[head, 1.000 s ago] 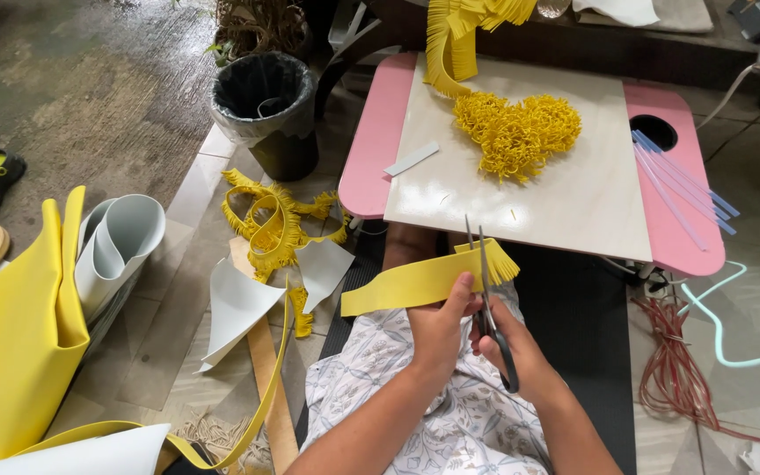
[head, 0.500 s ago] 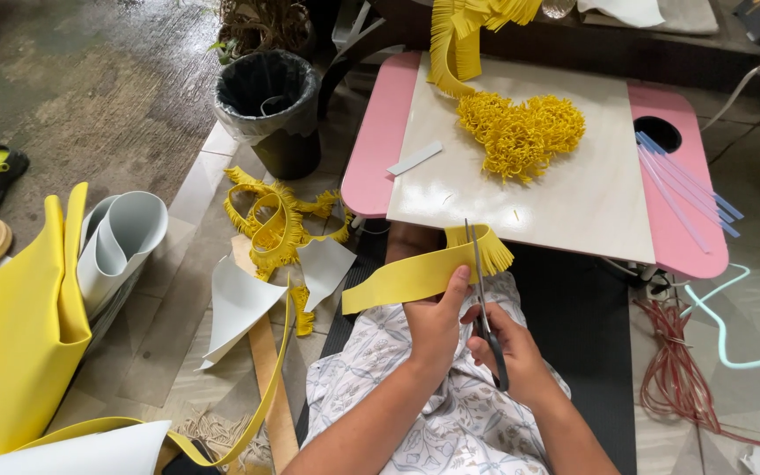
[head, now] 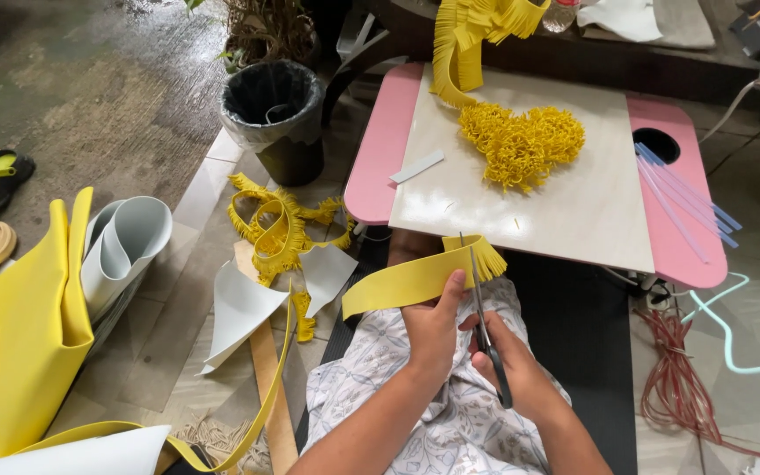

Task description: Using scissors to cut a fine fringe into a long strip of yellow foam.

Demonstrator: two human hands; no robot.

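Note:
My left hand (head: 435, 325) pinches a long yellow foam strip (head: 393, 288) above my lap. The strip's right end (head: 484, 255) is cut into a fringe and curls up near the table edge. My right hand (head: 514, 363) grips black-handled scissors (head: 483, 317), whose blades point up into the strip just right of my left thumb. A heap of curled yellow fringe (head: 522, 143) lies on the pale board (head: 573, 207) of the small pink table (head: 378, 149) ahead of me.
A black bin (head: 276, 114) stands left of the table. Fringed yellow strips (head: 274, 230), white foam scraps (head: 241, 308) and big yellow and white foam sheets (head: 24, 317) lie on the floor at left. Clear blue sticks (head: 683, 195) rest on the table's right side; red cords (head: 679, 369) lie beside it.
The scissors have closed through the strip and the fringed end has curled a little further. Both hands shifted slightly; the view moved a bit down.

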